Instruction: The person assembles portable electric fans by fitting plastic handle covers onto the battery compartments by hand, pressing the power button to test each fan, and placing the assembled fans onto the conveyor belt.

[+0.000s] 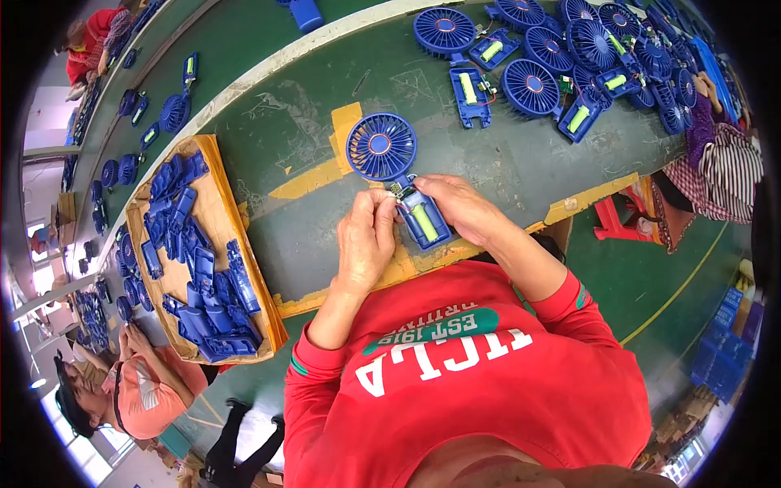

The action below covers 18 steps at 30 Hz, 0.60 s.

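A blue handheld fan [380,146] lies on the green bench in front of me, its round grille pointing away and its handle toward me. The handle is uncovered, so a yellow-green battery [424,221] and a small circuit board with thin wires show inside. My left hand [367,236] pinches at the wires or board on the handle's left edge, thumb and forefinger together; the exact part is too small to make out. My right hand [455,205] grips the handle's right side near the neck, thumb on top.
To the left stands a cardboard tray [269,313] of blue plastic handle covers [195,268]. Many more fans [530,84] with exposed batteries are heaped at the far right. A conveyor [244,45] with fan parts runs beyond the bench's raised edge. Other people sit at left and right.
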{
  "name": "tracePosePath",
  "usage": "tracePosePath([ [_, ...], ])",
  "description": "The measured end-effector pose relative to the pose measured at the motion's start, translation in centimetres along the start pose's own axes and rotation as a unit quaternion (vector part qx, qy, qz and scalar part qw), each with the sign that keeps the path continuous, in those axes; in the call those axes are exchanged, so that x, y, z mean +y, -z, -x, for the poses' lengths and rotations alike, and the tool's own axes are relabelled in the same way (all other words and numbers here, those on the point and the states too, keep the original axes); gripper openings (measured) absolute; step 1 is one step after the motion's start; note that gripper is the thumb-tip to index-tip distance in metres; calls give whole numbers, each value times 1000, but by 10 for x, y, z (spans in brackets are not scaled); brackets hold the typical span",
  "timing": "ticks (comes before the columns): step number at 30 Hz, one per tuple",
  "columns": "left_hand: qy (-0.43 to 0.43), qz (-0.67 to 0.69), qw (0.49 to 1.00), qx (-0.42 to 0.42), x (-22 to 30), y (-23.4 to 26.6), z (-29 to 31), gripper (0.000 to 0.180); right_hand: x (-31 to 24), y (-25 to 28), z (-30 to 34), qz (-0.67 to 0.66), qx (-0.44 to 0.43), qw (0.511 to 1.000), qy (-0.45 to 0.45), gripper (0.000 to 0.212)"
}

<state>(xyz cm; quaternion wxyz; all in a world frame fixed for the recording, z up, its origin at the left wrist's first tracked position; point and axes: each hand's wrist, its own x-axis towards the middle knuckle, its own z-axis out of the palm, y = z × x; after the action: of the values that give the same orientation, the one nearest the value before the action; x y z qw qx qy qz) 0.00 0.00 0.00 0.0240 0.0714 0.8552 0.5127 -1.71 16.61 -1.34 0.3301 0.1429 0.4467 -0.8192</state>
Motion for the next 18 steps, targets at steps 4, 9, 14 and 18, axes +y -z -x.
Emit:
tracePosePath([
  [4, -16, -26, 999, 10, -1, -3, 1, 8, 0, 0, 1, 12, 6, 1000, 6, 31],
  [9, -37, -76, 996, 9, -6, -5, 0, 7, 1, -1, 3, 12, 3, 1000, 9, 31],
  [14, -85, -125, 988, 20, -7, -5, 1, 7, 2, -2, 1, 15, 14, 1000, 6, 31],
  [18, -116, -152, 981, 28, -9, -5, -2, 8, 2, -1, 1, 23, 15, 1000, 9, 31],
])
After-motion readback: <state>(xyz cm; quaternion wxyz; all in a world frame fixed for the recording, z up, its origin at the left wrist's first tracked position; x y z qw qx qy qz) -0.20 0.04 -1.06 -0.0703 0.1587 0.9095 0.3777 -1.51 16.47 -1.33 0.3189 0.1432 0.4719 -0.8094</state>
